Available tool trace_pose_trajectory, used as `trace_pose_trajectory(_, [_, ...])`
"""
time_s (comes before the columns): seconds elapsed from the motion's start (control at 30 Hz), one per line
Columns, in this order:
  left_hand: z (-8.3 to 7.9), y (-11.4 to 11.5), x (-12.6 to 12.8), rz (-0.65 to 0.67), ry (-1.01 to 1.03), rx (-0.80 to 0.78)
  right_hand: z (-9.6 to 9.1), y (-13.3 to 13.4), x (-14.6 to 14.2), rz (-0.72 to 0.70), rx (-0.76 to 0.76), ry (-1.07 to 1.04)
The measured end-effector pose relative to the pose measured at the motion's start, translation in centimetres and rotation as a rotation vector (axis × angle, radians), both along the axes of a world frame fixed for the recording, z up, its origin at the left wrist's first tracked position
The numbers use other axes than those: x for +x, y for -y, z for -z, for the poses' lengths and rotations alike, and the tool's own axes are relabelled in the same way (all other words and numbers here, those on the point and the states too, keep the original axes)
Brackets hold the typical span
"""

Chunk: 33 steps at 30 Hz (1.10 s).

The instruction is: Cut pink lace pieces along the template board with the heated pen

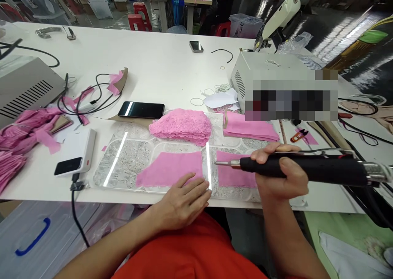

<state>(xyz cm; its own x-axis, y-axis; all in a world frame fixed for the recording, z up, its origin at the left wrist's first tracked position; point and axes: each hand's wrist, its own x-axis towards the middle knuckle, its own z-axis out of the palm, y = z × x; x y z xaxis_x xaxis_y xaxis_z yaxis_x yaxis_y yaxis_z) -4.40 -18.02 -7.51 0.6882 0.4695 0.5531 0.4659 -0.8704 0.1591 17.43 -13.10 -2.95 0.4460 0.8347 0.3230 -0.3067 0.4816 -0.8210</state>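
Note:
My left hand [184,201] lies flat with fingers stretched out at the near edge of a clear plate [123,164], its fingertips on a pink fabric piece [172,167]. My right hand [281,174] is wrapped round a black pen-shaped heat cutter [307,168], whose metal tip [219,163] points left over a second pink fabric piece [233,174]. Behind them lies a stack of pink lace [182,125], and a folded pile of pink fabric [250,128] sits to its right.
A black phone [141,109], a white power bank [76,152] with its cable, a grey machine [24,86] at left and a white control box [254,72] at right stand on the white table. Pink scraps [21,133] lie at left. Small snips [297,136] lie at right.

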Motion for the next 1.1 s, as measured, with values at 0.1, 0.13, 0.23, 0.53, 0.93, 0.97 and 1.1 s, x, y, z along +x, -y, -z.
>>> trace_pose_trajectory(0.1, [0.1, -0.7, 1.8, -0.071, -0.014, 0.004, -0.3, -1.1, 1.4, 0.071, 0.009, 0.009])
trace_pose_trajectory(0.13, [0.2, -1.0, 2.4, -0.097, -0.026, 0.006, -0.2, -1.4, 1.7, 0.075, 0.014, 0.017])
trace_pose_trajectory(0.23, [0.5, -1.8, 4.3, -0.155, -0.066, 0.016, 0.0, -2.2, 2.0, 0.053, 0.031, 0.044])
trace_pose_trajectory(0.53, [1.0, -2.3, 6.3, -0.259, -0.101, 0.015, 0.7, -3.4, 1.7, -0.021, 0.049, 0.042])
trace_pose_trajectory(0.93, [1.0, -1.6, 6.0, -0.238, -0.091, -0.003, 1.1, -3.7, 1.6, -0.049, 0.032, 0.038])
trace_pose_trajectory(0.97, [1.0, -1.6, 6.0, -0.237, -0.095, -0.003, 1.2, -3.7, 1.6, -0.051, 0.031, 0.042])
trace_pose_trajectory(1.1, [1.1, -1.6, 5.9, -0.237, -0.109, -0.001, 1.2, -3.7, 1.6, -0.046, 0.034, 0.064])
